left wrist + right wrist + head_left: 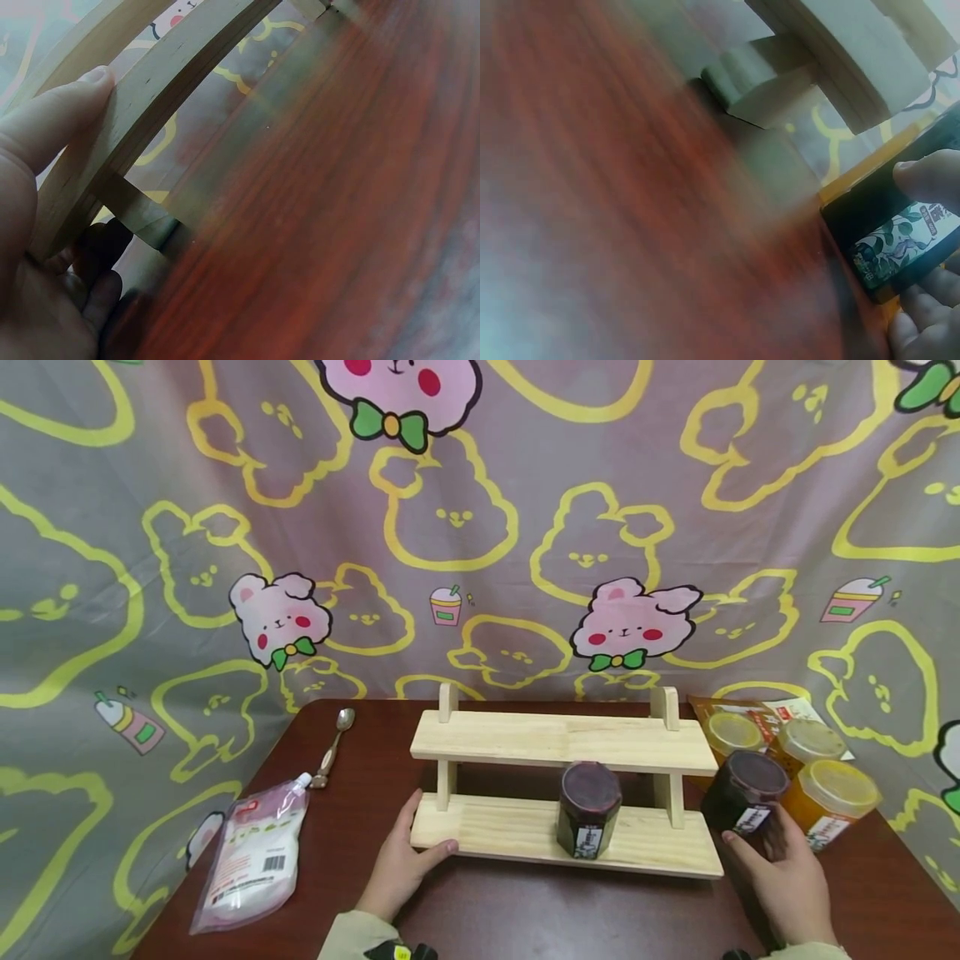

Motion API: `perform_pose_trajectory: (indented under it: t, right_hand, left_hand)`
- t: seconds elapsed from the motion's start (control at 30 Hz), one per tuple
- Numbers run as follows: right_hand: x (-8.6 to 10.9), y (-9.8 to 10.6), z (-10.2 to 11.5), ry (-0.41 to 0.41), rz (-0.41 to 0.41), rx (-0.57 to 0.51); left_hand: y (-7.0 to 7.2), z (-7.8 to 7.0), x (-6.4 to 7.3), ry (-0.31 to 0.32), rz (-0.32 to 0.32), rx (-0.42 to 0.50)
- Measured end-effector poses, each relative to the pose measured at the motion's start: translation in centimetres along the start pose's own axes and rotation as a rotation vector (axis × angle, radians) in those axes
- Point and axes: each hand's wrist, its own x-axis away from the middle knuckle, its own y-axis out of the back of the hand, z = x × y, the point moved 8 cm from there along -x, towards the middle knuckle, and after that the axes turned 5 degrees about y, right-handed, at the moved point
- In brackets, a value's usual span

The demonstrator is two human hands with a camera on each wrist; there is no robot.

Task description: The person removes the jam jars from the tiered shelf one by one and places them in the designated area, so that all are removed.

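Note:
A two-tier wooden shelf (517, 739) stands in the middle of the table. My left hand (402, 862) grips the left end of its lower board, the thumb (71, 112) on the front edge and the other fingers partly hidden below and behind. One dark jar with a purple-black lid (589, 810) sits on the lower board, right of centre. Beyond the shelf's right end, my right hand (787, 877) holds a second dark jar (744, 793) between thumb and fingers. Its label with painted leaves (896, 244) shows in the right wrist view.
Three jars with yellowish contents (836, 793) stand close behind and right of the held jar, flat packets (797, 710) behind them. On the left lie a clear-and-pink spouted pouch (255, 860) and a metal spoon (330, 756). A patterned curtain (510, 543) hangs behind the table.

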Motion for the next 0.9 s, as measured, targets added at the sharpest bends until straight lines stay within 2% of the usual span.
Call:
perform_pose_trajectory:
  t: [0.17, 0.47, 0.6, 0.77, 0.9]
  right_hand:
    - [0.8, 0.2, -0.3, -0.033, -0.039, -0.016]
    - [2.0, 0.5, -0.9, -0.102, -0.033, 0.011]
    - [2.4, 0.5, -1.1, -0.128, -0.055, 0.025]
    - [3.1, 1.0, -1.3, -0.14, -0.176, -0.054]
    - [3.7, 1.5, -0.9, -0.107, -0.262, -0.117]
  left_hand:
    - [0.0, 0.0, -0.1, -0.003, 0.002, 0.014]
    - [0.0, 0.0, 0.0, 0.006, 0.0, 0.025]
    - [0.0, 0.0, 0.0, 0.013, 0.001, 0.033]
    - [0.0, 0.1, -0.1, 0.016, -0.001, 0.024]
    - [0.0, 0.1, -0.1, 0.015, -0.001, 0.02]
